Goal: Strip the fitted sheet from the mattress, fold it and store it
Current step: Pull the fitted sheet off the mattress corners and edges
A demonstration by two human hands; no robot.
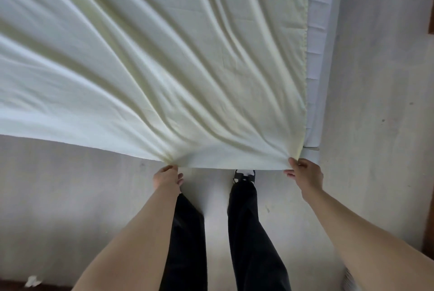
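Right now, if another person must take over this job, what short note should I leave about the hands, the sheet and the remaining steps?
Left hand: pinches the near edge of the sheet.
Right hand: pinches the same edge at its right corner, beside the mattress.
Sheet: pale, spread out and pulled toward the person; the mattress shows bare along the right side.
Done: the near right corner appears to be off.
Left: finish pulling it off, fold it, store it.

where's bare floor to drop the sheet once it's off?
Both hands, left hand and right hand, pinch the sheet edge. Bare floor lies left of the legs, below the sheet edge; more right of the mattress. Crowded underfoot.
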